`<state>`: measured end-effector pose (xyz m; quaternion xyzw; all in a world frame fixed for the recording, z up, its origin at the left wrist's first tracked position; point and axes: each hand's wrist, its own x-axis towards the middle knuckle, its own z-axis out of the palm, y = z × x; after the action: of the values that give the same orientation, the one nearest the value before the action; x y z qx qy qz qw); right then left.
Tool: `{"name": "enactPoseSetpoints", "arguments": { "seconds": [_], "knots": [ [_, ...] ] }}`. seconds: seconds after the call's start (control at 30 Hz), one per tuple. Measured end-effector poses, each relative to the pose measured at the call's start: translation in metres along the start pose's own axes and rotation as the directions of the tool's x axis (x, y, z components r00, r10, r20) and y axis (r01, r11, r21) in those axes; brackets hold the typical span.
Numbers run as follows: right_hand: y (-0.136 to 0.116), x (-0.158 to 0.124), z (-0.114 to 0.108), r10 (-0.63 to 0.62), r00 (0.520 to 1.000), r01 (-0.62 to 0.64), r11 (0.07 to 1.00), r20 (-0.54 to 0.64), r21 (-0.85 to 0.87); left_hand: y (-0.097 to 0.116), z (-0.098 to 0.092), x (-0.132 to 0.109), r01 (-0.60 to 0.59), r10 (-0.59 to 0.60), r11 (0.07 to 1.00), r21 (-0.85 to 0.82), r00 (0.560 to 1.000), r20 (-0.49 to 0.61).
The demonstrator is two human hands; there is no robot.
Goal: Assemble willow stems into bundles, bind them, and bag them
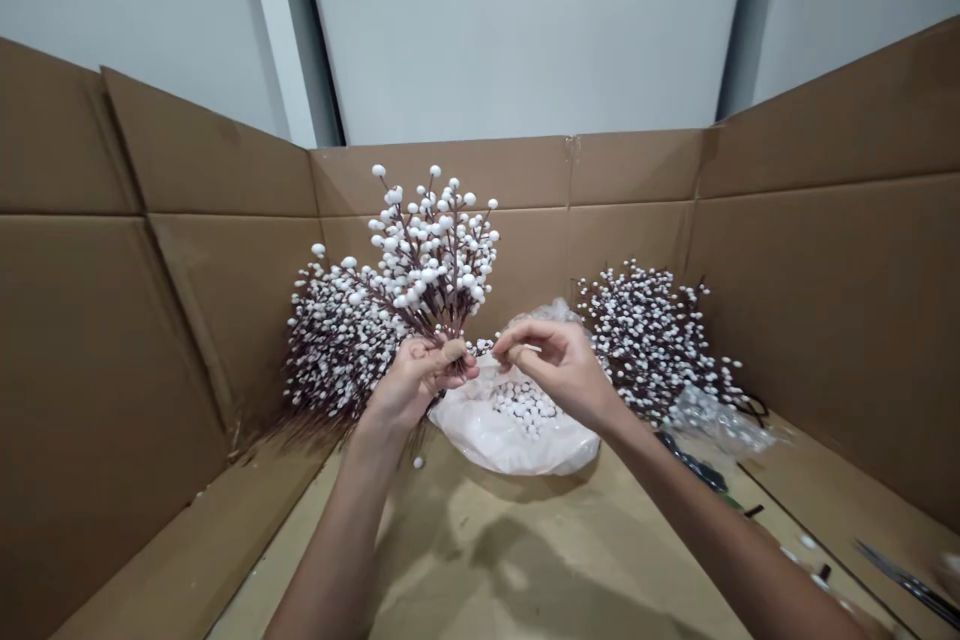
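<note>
A bunch of white-berried stems [431,265] is being gripped tight in the left hand [416,385], with the fingers and thumb clenched around the brown stalks just below the branches. The spray is held upright, fanned out, and slightly tilted, right above a clear plastic bag [480,435].

The right hand [559,370] is held just beside it, with its fingertips [517,342] pinched together up near the stems. Something thin and pale might be caught in that pinch, but it's too small to tell from this view.

Loose white berries [525,407] are piled inside the bag, which is sitting on a cardboard base [525,560], and one stray berry [418,462] can be seen lying just below the left hand. Two heaps of similar berry sprays are placed on either side of the bag: the left heap [337,340] is partly behind the held bunch, and the right heap [645,340] is up against a smaller clear bag [716,420].

A dark-handled tool [694,465] is lying near that smaller bag, and a pair of long dark blades [907,580] can be seen at the lower right edge. The whole setup is boxed in by cardboard walls [442,175].
</note>
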<state>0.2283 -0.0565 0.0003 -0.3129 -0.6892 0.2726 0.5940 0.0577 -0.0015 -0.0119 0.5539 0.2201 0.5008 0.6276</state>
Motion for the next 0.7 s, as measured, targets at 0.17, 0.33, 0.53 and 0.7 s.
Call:
{"name": "enactPoseSetpoints", "arguments": {
  "seconds": [0.17,0.33,0.53,0.7],
  "knots": [
    [0.001,-0.022,-0.001,0.067,0.996,-0.072,0.995,0.06,0.073,-0.004,0.009,-0.003,-0.012,0.012,1.0,-0.023,1.0,0.008],
    [0.0,-0.044,-0.009,-0.049,0.997,0.039,0.987,-0.056,-0.154,-0.006,0.017,-0.013,0.002,0.0,0.999,-0.041,0.999,0.047],
    [-0.031,-0.063,-0.037,-0.59,0.741,0.549,0.254,0.322,-0.797,0.0,0.032,-0.046,0.177,-0.174,0.983,-0.052,0.983,0.06],
    [-0.068,-0.073,-0.043,-0.313,0.711,0.642,-0.075,0.63,-0.763,-0.004,0.049,-0.088,0.424,-0.398,0.904,-0.051,0.88,0.258]
  ]
}}
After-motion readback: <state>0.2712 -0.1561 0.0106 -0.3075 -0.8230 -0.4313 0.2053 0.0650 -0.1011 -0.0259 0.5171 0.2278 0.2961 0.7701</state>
